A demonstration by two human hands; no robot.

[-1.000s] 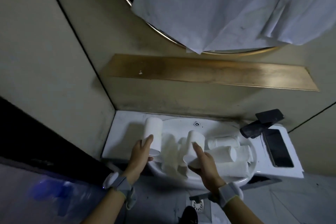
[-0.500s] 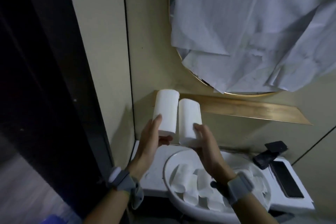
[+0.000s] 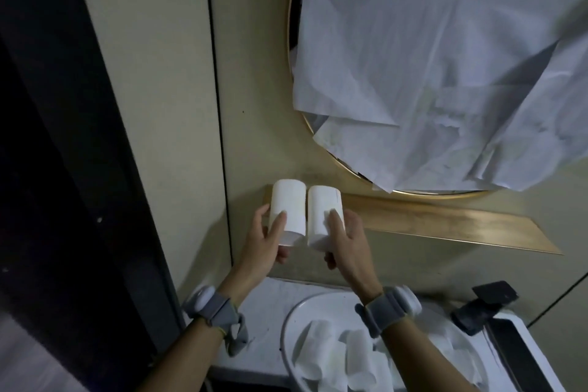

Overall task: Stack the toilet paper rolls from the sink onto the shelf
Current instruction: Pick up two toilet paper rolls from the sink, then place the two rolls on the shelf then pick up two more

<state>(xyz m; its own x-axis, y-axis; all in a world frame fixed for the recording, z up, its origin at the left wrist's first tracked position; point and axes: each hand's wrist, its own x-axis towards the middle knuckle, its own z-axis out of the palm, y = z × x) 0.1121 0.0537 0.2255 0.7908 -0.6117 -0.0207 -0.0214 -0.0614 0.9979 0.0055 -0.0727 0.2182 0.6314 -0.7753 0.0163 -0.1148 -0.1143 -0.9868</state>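
Farthest out beyond the left fingers runs a dark door frame (image 3: 63,169), then the pale wall panel (image 3: 152,73) with its vertical seam just past the thumb side. The left hand (image 3: 264,245) has its fingers wrapped round the lower half of the left roll (image 3: 288,212), thumb on the outer side and index finger laid up the front, so it is closed on that roll. Touching it, side against side, stands the right roll (image 3: 324,216), gripped low in the same way by the right hand (image 3: 346,242), fingers curled about it with one lying up the front. Both rolls are held upright, their tops lying over the left end of the gold shelf (image 3: 445,223), which runs away rightward from the right fingers; whether their bases are above the ledge or short of it cannot be told. Above the fingers hangs a round mirror (image 3: 294,51) covered with crumpled paper (image 3: 445,73). Below the wrists the sink (image 3: 286,328) holds more rolls (image 3: 321,347). The step in hand looks like carrying a pair to the shelf; the next move calls for setting both bases flat on the narrow ledge against the wall, and loosening the fingers only once the rolls stand steady
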